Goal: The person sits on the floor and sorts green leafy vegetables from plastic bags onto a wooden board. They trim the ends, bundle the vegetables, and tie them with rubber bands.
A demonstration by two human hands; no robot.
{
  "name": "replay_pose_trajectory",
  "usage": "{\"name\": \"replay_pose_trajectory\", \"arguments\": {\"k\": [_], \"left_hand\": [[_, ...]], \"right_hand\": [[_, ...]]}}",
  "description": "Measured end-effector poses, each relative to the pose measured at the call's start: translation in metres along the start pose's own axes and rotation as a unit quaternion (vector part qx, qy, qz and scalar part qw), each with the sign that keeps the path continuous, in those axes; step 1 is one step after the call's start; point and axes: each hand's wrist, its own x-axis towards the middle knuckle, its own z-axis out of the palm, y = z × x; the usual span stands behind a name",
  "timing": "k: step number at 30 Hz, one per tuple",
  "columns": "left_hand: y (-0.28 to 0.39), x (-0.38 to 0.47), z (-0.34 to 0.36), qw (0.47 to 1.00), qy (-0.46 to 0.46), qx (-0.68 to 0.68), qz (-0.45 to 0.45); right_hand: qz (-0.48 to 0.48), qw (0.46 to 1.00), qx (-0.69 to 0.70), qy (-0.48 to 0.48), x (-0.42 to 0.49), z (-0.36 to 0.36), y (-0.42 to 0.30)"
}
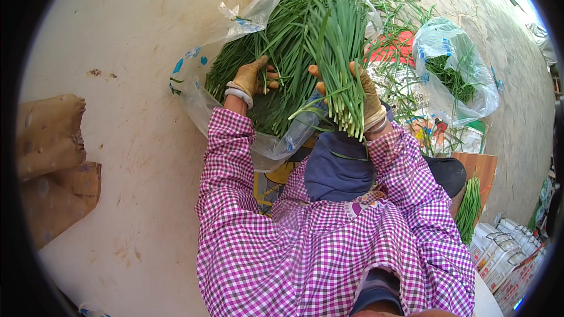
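Observation:
My right hand (pixel 372 99), in a tan glove with bare fingertips, grips a bunch of garlic chives (pixel 339 53). Their pale cut ends point down toward my lap and the green leaves fan away from me. My left hand (pixel 253 80), gloved the same way, is at the left side of a heap of chives (pixel 282 31). Its thumb and fingers are apart, with a few loose leaves across them. The heap lies in a large clear plastic bag (pixel 275 147) whose mouth is spread wide before me.
Right of the bag, loose chives are scattered over a printed white sack (pixel 392 88) and a red sheet (pixel 396 46). A second clear bag (pixel 476 70) holds more greens. A small bundle (pixel 468 211) leans by a wooden board (pixel 484 163). Brown cardboard (pixel 53 141) lies at left.

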Motion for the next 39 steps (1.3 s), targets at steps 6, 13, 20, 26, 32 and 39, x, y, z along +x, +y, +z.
{"name": "replay_pose_trajectory", "arguments": {"k": [6, 13, 20, 26, 32, 39], "left_hand": [[-0.021, 0.012, 0.041, 0.785, 0.262, 0.547, 0.124], [0.019, -0.067, -0.025, 0.899, 0.163, 0.400, 0.072], [-0.070, -0.176, 0.076, 0.855, -0.156, 0.326, 0.372], [-0.084, -0.190, 0.088, 0.855, -0.445, 0.264, -0.032], [-0.060, -0.176, 0.152, 0.875, -0.443, 0.018, 0.193], [-0.040, -0.149, 0.293, 0.865, -0.299, 0.002, 0.403]], "right_hand": [[0.004, 0.999, 0.000, 0.034, -0.005, 0.001, 0.006], [0.018, 1.000, -0.006, 0.014, -0.015, 0.004, 0.005], [0.167, 0.980, -0.058, 0.087, -0.025, 0.006, 0.053], [0.095, 0.989, -0.073, 0.085, -0.068, 0.041, 0.040], [0.003, 0.962, -0.260, 0.085, -0.141, 0.080, -0.013], [0.001, 0.736, -0.619, 0.275, -0.190, 0.073, -0.075]]}}
